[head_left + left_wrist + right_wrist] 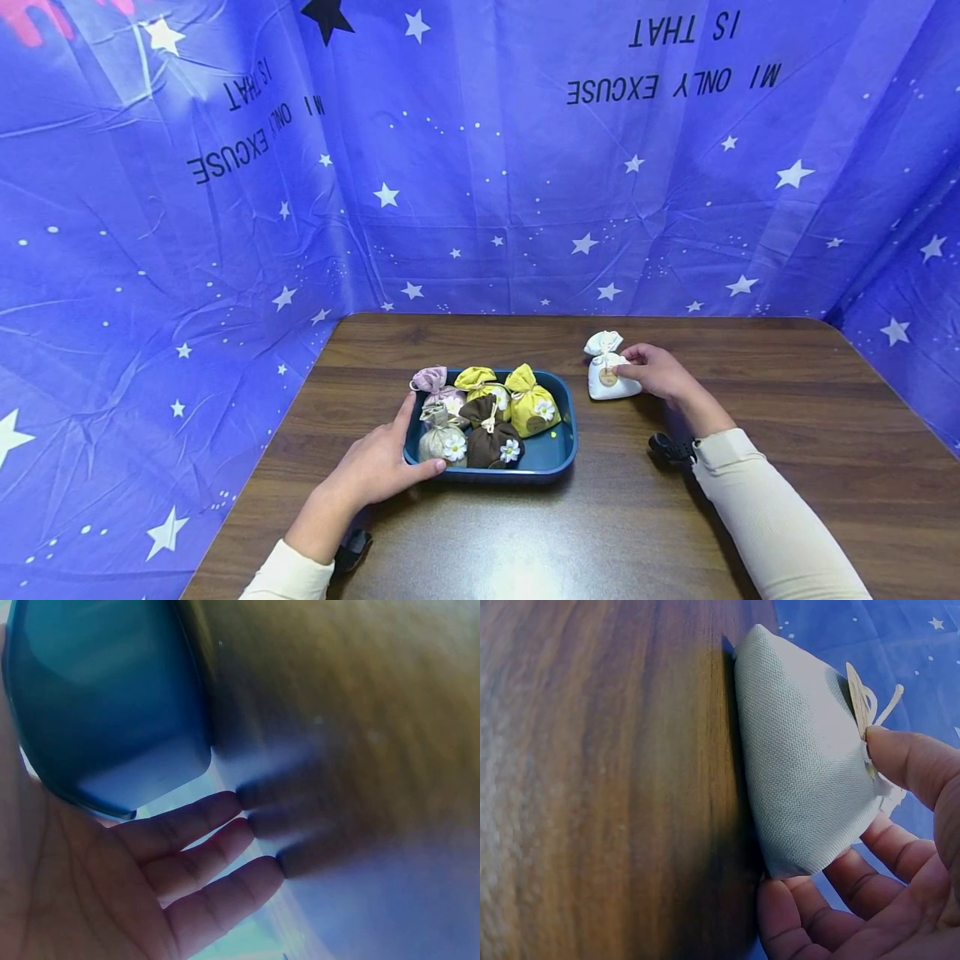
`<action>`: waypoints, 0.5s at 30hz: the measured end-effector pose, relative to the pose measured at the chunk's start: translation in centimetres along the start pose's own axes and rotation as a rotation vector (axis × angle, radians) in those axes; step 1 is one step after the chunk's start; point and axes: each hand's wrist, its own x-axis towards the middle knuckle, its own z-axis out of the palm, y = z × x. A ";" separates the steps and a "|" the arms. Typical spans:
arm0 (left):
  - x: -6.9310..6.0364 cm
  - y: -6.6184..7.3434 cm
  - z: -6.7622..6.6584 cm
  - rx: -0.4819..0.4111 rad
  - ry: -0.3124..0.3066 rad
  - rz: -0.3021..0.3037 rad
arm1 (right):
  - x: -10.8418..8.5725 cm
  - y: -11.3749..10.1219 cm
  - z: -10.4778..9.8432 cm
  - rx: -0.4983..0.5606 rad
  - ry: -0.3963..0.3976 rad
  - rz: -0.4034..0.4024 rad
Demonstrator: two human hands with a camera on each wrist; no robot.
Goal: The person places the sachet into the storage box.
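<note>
A small white drawstring sachet with a round wooden tag stands on the table at the right. My right hand pinches its right side, thumb in front by the tag; the right wrist view shows the other fingers behind and beneath the cloth bag. Left of it sits a blue rectangular tray. My left hand rests against the tray's left end, thumb at the near rim and fingers extended along the side. Inside lie a lilac sachet, two yellow sachets, a beige sachet and a dark brown sachet.
The brown wooden table carries the tray and the white sachet. A blue curtain with white stars hangs behind the far edge and at both sides. Bare tray floor shows at the tray's right end.
</note>
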 end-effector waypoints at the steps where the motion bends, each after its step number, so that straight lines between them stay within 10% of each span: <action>1: 0.0 0.0 0.0 0.001 0.000 0.001 | 0.0 0.0 0.0 0.003 0.003 -0.003; 15: 0.0 -0.1 0.0 0.002 -0.004 0.000 | -0.5 -0.5 0.1 0.130 -0.019 0.081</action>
